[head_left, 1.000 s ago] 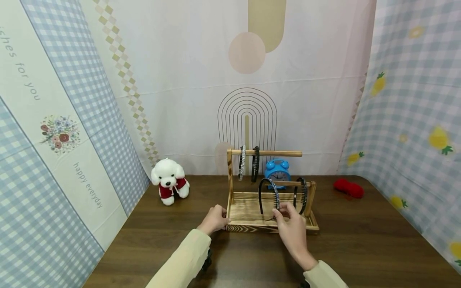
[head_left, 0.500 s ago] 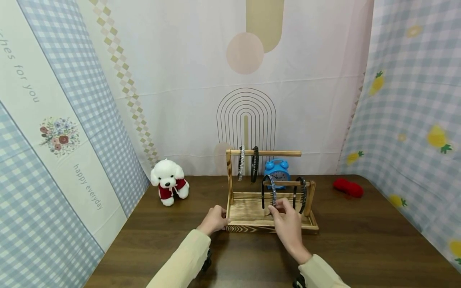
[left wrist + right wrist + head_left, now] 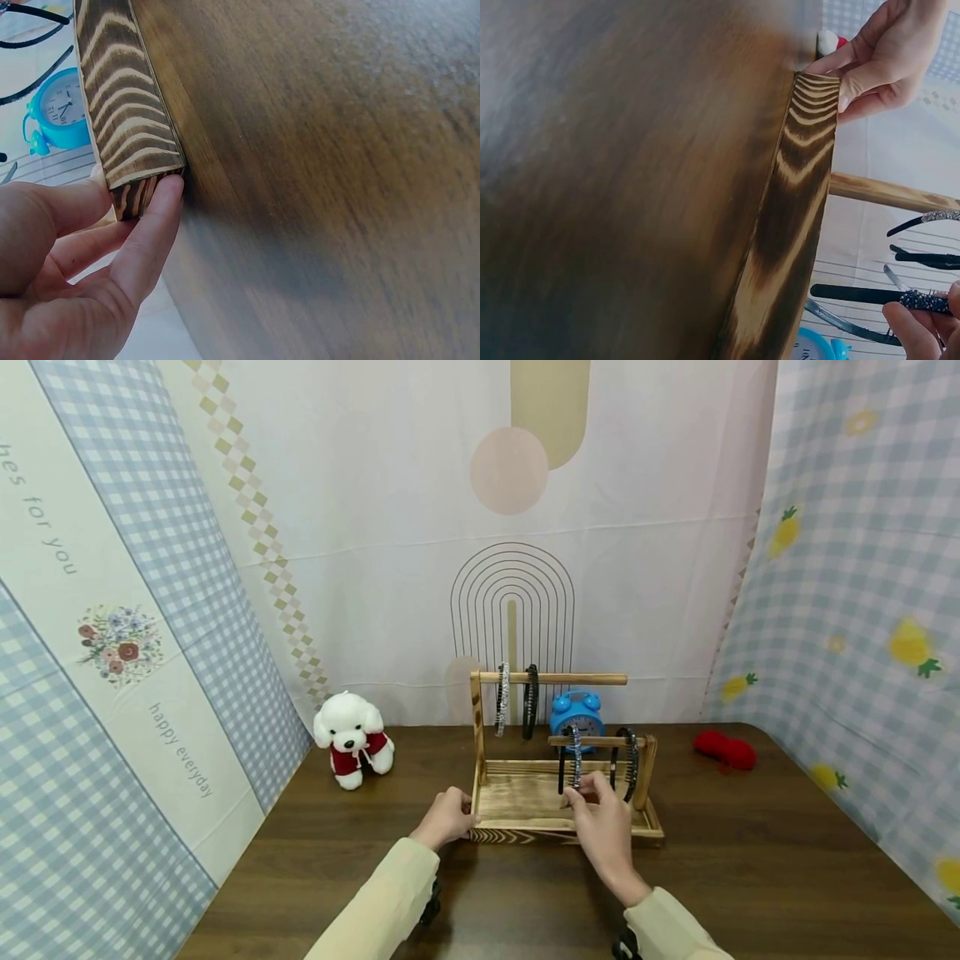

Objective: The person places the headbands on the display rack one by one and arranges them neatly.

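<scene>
My left hand (image 3: 447, 819) grips the left front corner of a wooden rack (image 3: 525, 835), thumb on the rim and fingers against the end, as the left wrist view shows. My right hand (image 3: 606, 827) pinches a black headband with sparkling stones (image 3: 577, 760) by its lower end. That headband sits over the rack's short lower bar (image 3: 600, 742), near the bar's free left end. Farther right on the same bar hangs another dark headband (image 3: 632, 764). From the taller bar (image 3: 577, 679) hang a silvery headband (image 3: 502, 702) and a black headband (image 3: 531, 702).
Behind the rack stands a blue alarm clock (image 3: 576, 714). A white plush dog (image 3: 349, 735) in a red jacket is at the left rear of the brown table (image 3: 360, 868). A red soft object (image 3: 725, 751) lies at the right rear. Curtains surround the table.
The right hand has brought the sparkling headband up onto the lower bar, then slid it a little rightward along it. My left hand keeps its grip on the rack's corner.
</scene>
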The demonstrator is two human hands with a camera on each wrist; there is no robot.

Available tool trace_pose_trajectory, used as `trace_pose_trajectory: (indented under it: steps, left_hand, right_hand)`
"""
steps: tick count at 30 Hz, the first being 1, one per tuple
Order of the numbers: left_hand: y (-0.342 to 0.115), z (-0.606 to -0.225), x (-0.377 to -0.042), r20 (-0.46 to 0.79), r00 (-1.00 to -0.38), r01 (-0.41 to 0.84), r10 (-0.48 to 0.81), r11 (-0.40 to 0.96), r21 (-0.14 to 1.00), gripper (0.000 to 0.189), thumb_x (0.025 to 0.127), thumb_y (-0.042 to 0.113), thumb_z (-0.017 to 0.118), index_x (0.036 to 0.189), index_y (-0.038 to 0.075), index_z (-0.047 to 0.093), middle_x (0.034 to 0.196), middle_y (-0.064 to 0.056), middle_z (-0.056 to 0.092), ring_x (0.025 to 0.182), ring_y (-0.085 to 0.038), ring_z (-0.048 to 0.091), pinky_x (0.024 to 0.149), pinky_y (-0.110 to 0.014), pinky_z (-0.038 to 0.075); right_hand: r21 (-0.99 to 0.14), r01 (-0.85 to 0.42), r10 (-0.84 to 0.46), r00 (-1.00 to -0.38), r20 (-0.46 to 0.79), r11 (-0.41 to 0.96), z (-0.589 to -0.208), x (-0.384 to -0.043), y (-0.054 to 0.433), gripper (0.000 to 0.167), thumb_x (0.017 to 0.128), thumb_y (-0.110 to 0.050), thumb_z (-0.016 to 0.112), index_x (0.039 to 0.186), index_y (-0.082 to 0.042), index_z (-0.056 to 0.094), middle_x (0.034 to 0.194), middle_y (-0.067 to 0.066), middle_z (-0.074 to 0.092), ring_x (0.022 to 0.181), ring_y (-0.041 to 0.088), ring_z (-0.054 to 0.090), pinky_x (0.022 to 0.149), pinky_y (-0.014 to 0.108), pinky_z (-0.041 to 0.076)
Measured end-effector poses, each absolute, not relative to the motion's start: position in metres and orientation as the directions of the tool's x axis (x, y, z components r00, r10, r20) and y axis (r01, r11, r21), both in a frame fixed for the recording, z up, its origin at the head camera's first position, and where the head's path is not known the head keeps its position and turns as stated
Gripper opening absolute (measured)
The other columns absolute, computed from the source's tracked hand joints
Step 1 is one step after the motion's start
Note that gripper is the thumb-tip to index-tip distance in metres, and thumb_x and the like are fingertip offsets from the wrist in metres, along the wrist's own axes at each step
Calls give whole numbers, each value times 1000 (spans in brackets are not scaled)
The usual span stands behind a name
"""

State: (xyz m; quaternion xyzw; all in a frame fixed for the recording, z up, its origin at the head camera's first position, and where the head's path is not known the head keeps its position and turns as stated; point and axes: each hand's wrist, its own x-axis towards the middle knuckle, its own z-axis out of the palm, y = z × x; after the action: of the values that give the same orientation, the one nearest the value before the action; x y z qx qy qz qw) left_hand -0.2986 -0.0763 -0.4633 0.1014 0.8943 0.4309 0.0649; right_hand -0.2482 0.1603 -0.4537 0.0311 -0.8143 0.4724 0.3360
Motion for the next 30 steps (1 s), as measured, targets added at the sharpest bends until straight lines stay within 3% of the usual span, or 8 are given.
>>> trace_pose_trajectory:
  steps: [14,23,30]
  left_hand:
    - [-79,-462,-298,-37,-972,117,232,614,780,13,89,-3,67,99,-11,69,78,-14,67,64,-20,66,56,-30,59]
    - [-79,-463,-298,-36,-970,122,239,612,782,13,89,-3,67,99,-11,69,79,-15,68,65,-20,66,57,-30,59]
    - [-79,-465,-299,-33,-970,123,242,601,790,12,89,-4,67,98,-11,69,76,-13,67,64,-20,66,56,-31,59]
  right_hand:
    - [-756,-321,303,-773,558,571,-458,-254,168,14,87,-10,74,90,-7,61,86,11,70,81,30,71,67,47,58]
    - [-759,-286,324,-775,543,585,-459,-256,173,14,87,-11,75,89,-7,62,84,8,70,81,26,71,60,31,52]
    - [-773,-243,316,-810,494,586,-460,-258,179,13,89,-11,72,93,-6,62,86,10,69,82,26,69,62,33,52]
